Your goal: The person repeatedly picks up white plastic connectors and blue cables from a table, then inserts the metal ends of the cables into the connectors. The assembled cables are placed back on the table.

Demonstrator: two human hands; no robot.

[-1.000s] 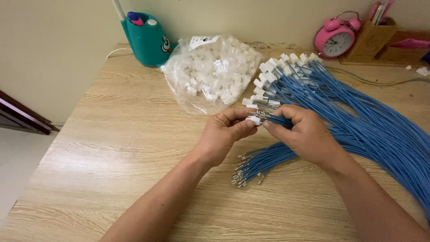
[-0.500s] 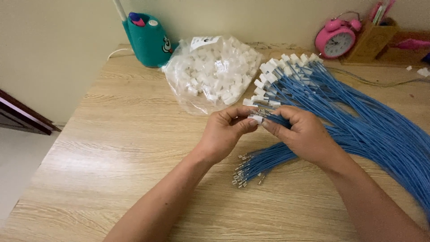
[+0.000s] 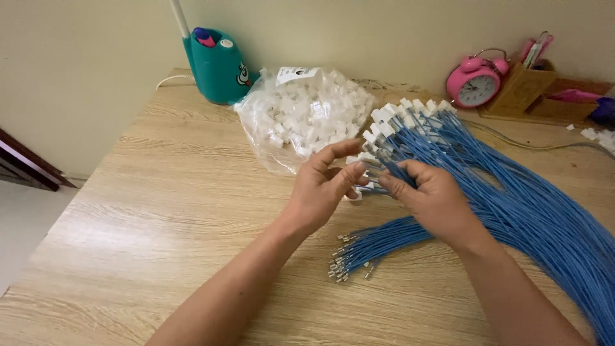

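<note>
Your left hand [image 3: 320, 189] pinched a white connector [image 3: 356, 194]; right hand [image 3: 432, 198] fingers gripped blue wire [image 3: 391, 168]. Aligning the terminal squarely was what mattered.

head view | worn on head | looks down and forward across wooden desk [image 3: 128, 211] | close range
</note>
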